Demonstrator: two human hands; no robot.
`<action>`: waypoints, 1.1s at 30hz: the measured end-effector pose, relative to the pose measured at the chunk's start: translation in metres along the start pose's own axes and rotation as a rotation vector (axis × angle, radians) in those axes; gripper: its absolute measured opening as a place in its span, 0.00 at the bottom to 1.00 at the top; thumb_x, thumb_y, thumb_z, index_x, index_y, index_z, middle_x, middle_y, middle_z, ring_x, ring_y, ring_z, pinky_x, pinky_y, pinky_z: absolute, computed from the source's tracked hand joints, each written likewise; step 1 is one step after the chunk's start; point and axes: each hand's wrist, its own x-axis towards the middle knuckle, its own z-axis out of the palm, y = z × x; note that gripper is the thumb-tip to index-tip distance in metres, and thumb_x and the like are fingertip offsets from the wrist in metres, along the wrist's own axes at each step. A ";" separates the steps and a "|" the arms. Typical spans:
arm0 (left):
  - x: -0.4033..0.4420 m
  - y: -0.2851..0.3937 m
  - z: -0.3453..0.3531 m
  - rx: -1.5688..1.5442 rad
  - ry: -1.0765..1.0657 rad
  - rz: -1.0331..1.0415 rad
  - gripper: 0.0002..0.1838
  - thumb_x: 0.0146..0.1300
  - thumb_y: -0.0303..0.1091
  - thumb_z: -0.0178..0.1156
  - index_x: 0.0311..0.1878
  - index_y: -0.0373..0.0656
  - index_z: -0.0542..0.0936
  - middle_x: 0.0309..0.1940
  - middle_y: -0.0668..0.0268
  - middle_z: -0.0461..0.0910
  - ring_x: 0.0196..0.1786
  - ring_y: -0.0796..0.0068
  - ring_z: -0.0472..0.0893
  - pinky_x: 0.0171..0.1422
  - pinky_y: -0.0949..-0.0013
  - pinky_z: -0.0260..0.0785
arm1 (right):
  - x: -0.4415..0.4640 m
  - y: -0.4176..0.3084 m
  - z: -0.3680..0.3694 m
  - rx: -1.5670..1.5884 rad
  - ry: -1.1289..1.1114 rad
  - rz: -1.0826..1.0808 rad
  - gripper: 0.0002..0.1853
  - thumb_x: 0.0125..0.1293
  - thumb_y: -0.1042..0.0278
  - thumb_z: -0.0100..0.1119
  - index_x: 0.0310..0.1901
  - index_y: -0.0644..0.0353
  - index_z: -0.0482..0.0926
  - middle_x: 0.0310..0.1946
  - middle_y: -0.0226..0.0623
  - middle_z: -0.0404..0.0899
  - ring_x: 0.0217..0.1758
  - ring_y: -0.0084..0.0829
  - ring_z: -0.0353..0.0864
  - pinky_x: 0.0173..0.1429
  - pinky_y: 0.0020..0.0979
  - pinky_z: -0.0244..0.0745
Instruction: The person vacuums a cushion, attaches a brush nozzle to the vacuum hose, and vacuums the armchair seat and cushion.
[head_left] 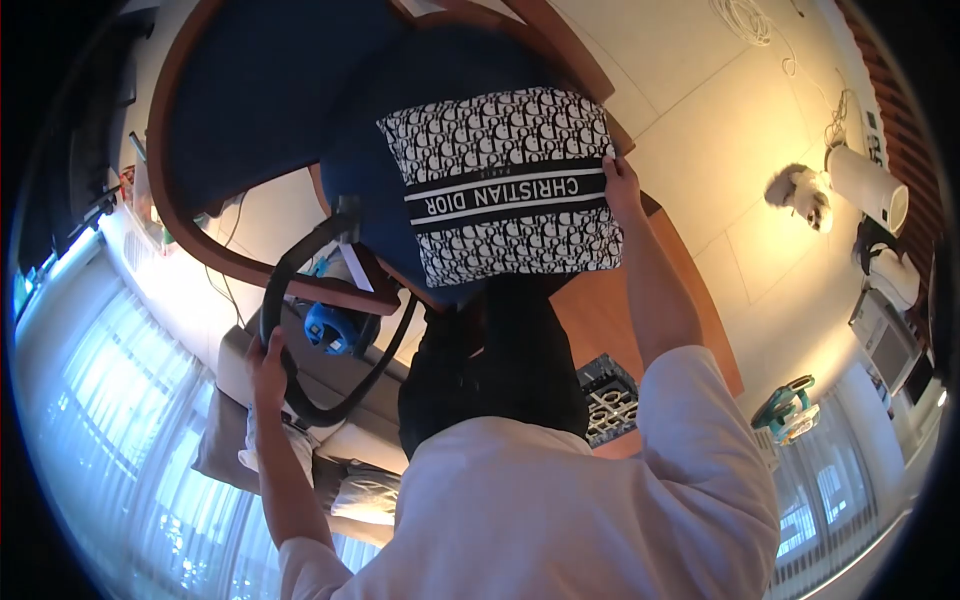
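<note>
The pillow [510, 225], black and white with big letters, lies on a dark blue chair [375, 225]. Its near edge comes right up to the person's black trousers [490, 375]. Its far edge sits on the blue cloth. On its left side there is a strip of bare blue cloth, and then the end of the hose [285, 290]. That end is near the left edge of the seat, close to the pillow but not on it. A brown wooden rim [170, 210] bends around the left of the chair, and the hose crosses over it. On the right, past the pillow, there is flat brown wood [655, 310], and then a wide stretch of pale floor [690, 150]. A blue machine [335, 328] is low down on the left, inside the bend of the hose.

The left hand [268, 370] is out to the side, well apart from the pillow. Its fingers are curled around the hose. The left arm points up and away from the body, almost straight. The right hand [622, 187] is at the right edge of the pillow. It has hold of that edge, with little gap to see between the fingers and the cloth. The right arm reaches forward, and the white sleeve [690, 400] ends near the elbow.
</note>
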 end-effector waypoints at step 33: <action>-0.206 0.064 0.039 0.147 0.419 0.689 0.31 0.37 0.31 0.77 0.49 0.42 0.79 0.39 0.56 0.83 0.41 0.53 0.84 0.45 0.55 0.76 | -0.268 -0.331 0.039 1.451 -0.921 0.304 0.26 0.75 0.41 0.54 0.59 0.56 0.72 0.43 0.41 0.79 0.45 0.36 0.82 0.53 0.39 0.78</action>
